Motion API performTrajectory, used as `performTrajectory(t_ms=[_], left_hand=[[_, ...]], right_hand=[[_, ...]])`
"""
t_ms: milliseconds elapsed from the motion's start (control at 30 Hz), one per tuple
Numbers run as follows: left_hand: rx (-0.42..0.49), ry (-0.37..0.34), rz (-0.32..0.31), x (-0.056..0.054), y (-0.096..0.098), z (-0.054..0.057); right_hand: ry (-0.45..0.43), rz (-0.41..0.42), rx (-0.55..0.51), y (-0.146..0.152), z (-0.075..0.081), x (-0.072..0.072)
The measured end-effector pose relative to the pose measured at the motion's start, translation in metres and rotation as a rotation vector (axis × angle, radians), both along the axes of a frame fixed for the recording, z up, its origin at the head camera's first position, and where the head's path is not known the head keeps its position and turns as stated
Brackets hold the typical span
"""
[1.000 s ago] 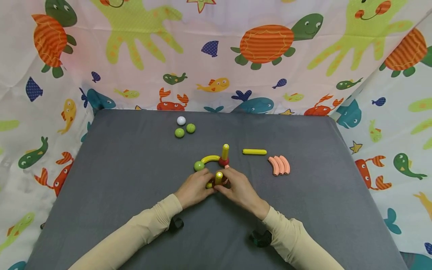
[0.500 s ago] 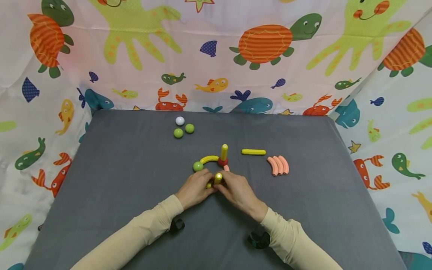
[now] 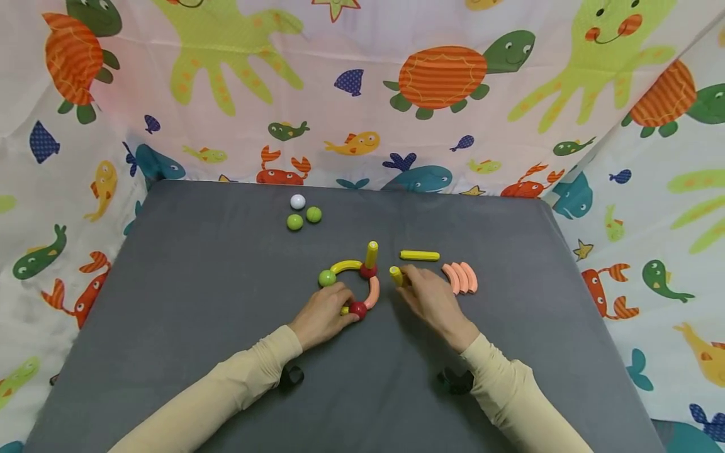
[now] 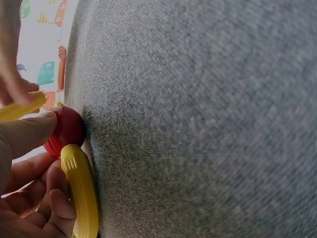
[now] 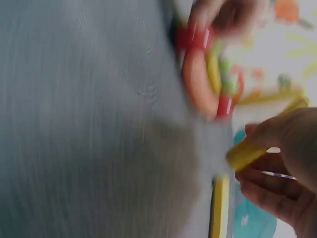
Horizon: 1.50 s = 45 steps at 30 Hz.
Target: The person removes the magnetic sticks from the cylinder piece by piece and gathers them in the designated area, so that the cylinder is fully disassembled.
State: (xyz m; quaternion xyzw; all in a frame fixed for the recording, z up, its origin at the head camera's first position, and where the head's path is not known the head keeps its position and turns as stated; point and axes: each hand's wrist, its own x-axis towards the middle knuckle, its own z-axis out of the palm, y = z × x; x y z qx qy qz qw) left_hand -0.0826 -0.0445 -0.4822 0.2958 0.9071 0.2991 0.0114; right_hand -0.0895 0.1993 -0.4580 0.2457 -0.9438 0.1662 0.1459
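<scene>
My left hand [image 3: 324, 313] holds a red ball [image 3: 358, 309] at the near side of a ring of toy pieces, its thumb pressed on the ball [image 4: 68, 128]. A curved yellow piece [image 4: 80, 191] runs from that ball along the fingers. The ring also has a curved pink piece [image 3: 372, 293], a second red ball [image 3: 368, 272] with a yellow stick [image 3: 370, 254] upright on it, another curved yellow piece [image 3: 345, 265] and a green ball [image 3: 326, 278]. Right of the ring, my right hand [image 3: 433, 303] pinches a yellow stick [image 5: 243, 153] above the table.
Another yellow stick [image 3: 419, 255] lies beyond the right hand, beside several curved pink pieces [image 3: 460, 277]. At the back sit a white ball [image 3: 297, 202] and two green balls [image 3: 294, 222]. A printed curtain [image 3: 226, 126] borders the grey table [image 3: 198, 264].
The right hand has lifted the yellow stick off the near red ball and carried it to the right. The left hand stays at the ring, with the red ball now uncovered.
</scene>
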Motion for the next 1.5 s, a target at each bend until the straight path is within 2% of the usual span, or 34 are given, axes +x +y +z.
performTrajectory(t_ms=[100, 267, 433, 567, 733, 833, 1133, 1333, 1500], left_hand=[[-0.011, -0.025, 0.012, 0.001, -0.003, 0.001], [-0.019, -0.045, 0.017, 0.005, -0.003, -0.002], [-0.009, -0.045, 0.008, 0.006, 0.0, -0.006], [-0.002, -0.039, 0.008, 0.006, 0.0, -0.005], [0.003, -0.034, 0.009, 0.005, 0.0, -0.003], [0.003, -0.026, 0.009, 0.004, 0.0, -0.001], [-0.003, -0.009, 0.005, 0.002, -0.001, 0.001], [-0.008, -0.014, 0.003, 0.001, 0.0, 0.002], [-0.01, 0.0, -0.001, 0.001, 0.0, 0.003]], right_hand=[[0.058, -0.047, 0.115, 0.017, -0.01, -0.016], [0.112, -0.067, 0.302, 0.029, -0.022, -0.035], [0.129, -0.056, 0.373, 0.031, -0.033, -0.044], [0.137, -0.069, 0.34, 0.03, -0.036, -0.048], [0.175, -0.145, 0.319, 0.027, -0.035, -0.051], [0.169, -0.171, 0.315, 0.026, -0.035, -0.053], [0.142, -0.081, 0.24, 0.026, -0.033, -0.059], [0.04, -0.001, 0.224, 0.027, -0.029, -0.062], [-0.008, 0.011, 0.219, 0.027, -0.026, -0.063]])
